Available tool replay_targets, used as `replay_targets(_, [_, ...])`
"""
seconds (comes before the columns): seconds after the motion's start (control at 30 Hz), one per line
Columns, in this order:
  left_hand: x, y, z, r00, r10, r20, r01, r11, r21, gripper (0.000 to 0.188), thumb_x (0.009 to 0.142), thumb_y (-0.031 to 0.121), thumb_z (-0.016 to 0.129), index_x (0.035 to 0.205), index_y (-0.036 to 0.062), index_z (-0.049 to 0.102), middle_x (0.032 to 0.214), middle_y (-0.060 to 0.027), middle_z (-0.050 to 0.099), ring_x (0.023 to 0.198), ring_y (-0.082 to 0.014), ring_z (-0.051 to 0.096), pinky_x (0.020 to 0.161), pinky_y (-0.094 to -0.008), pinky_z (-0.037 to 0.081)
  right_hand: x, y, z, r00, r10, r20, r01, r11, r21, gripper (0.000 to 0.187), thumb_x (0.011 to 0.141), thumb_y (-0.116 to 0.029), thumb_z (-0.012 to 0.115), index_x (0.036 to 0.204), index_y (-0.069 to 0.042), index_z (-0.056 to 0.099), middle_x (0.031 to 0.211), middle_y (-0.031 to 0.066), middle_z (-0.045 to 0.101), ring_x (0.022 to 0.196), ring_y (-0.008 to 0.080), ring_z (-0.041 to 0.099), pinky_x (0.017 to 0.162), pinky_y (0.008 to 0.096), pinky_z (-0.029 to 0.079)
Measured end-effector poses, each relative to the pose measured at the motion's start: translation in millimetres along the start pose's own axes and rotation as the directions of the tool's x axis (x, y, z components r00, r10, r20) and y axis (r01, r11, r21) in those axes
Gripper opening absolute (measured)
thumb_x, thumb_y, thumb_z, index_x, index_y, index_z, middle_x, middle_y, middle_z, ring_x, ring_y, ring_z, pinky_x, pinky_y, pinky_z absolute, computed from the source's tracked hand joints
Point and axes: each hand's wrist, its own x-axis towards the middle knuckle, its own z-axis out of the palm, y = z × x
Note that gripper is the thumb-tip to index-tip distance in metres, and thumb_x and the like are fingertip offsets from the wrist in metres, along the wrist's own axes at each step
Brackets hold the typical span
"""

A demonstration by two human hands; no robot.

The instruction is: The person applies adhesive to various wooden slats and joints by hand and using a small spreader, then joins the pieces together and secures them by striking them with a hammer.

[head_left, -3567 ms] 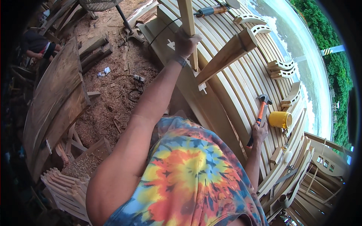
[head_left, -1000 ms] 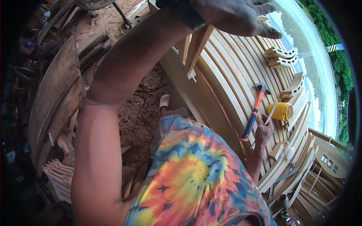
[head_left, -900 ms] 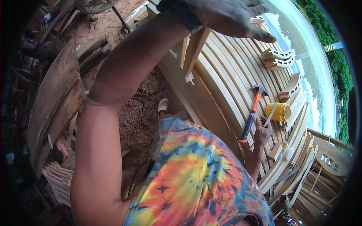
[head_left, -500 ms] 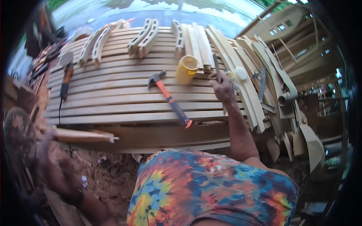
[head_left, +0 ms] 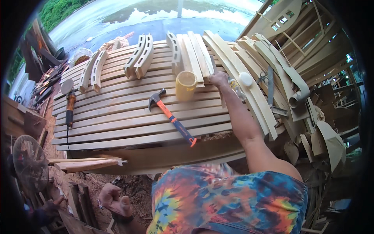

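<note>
Left hand [head_left: 117, 201] half-curled, empty; right hand [head_left: 220, 80] curled over slim grey strip [head_left: 213, 64], grip unclear, near yellow cylindrical jar [head_left: 186, 86], contents indistinct, on pale wooden slats [head_left: 117, 142].

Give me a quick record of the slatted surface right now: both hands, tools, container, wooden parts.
Left hand: low, off the near side of the slatted surface; fingers curled, contents unclear
Right hand: at a thin strip, beside the straight wooden pieces; grip unclear
Hammer: lying diagonally on the slats, orange and dark handle toward the person
Corded power tool: on the left part of the slats
Container: yellow, right of the hammer's head
Curved slotted pieces: along the far side
</note>
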Motion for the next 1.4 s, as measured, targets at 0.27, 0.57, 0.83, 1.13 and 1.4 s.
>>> replay_targets(0.27, [3,1,55,0.99,0.051,0.129,-0.088,0.95,0.301,0.03,0.079,0.0,0.078,0.106,-0.0002,0.066,0.076,-0.0085,0.055,0.064,-0.0214,0.054,0.06,-0.0358,0.045,31,1,22,0.962,0.241,0.125,-0.271,0.878,0.395,0.026,0.087,-0.026,0.076,0.095,-0.001,0.074,0.079,0.0117,0.073,0.05,0.0155,0.055,0.045,0.0319,0.041])
replay_targets(0.57, [64,1,154,0.932,0.088,0.35,-0.107,0.994,0.035,0.02,0.087,0.006,0.076,0.105,-0.0007,0.069,0.075,-0.0062,0.062,0.064,-0.0124,0.056,0.061,-0.0294,0.048,-6,11,-37,0.97,0.006,0.244,-0.243,0.142,0.96,0.009,0.093,-0.012,0.059,0.088,-0.004,0.059,0.07,0.0066,0.059,0.049,0.0085,0.045,0.042,0.0253,0.034])
replay_targets(0.83, [150,19,254,0.881,-0.229,0.413,0.432,0.744,-0.509,0.04,0.099,0.018,0.067,0.13,-0.002,0.052,0.097,-0.0089,0.065,0.087,-0.0178,0.065,0.08,-0.0336,0.056,-179,2,-80,0.904,-0.425,0.046,0.18,0.475,0.861,0.011,0.088,-0.005,0.072,0.089,-0.002,0.061,0.07,0.0028,0.059,0.058,0.0077,0.051,0.05,0.0241,0.04])
replay_targets(1.13, [155,-43,255,0.772,-0.497,0.396,0.573,0.277,-0.771,0.04,0.091,0.011,0.054,0.129,0.0043,0.047,0.079,-0.0047,0.049,0.067,-0.0175,0.053,0.059,-0.0345,0.05,-227,-6,-120,0.893,-0.238,0.382,0.273,0.961,-0.04,0.048,0.094,-0.035,0.073,0.124,-0.001,0.056,0.094,0.0194,0.065,0.084,0.032,0.066,0.075,0.0452,0.051])
replay_targets(1.4, [126,-49,221,0.858,-0.375,0.351,0.496,0.431,-0.754,0.035,0.102,0.028,0.061,0.126,0.0039,0.052,0.076,-0.0004,0.047,0.056,-0.0113,0.051,0.05,-0.0271,0.045,-171,-82,-145,0.734,-0.593,0.331,0.675,0.69,-0.262,0.03,0.095,-0.012,0.057,0.123,-0.007,0.067,0.097,0.0204,0.068,0.09,0.0335,0.068,0.08,0.0468,0.052])
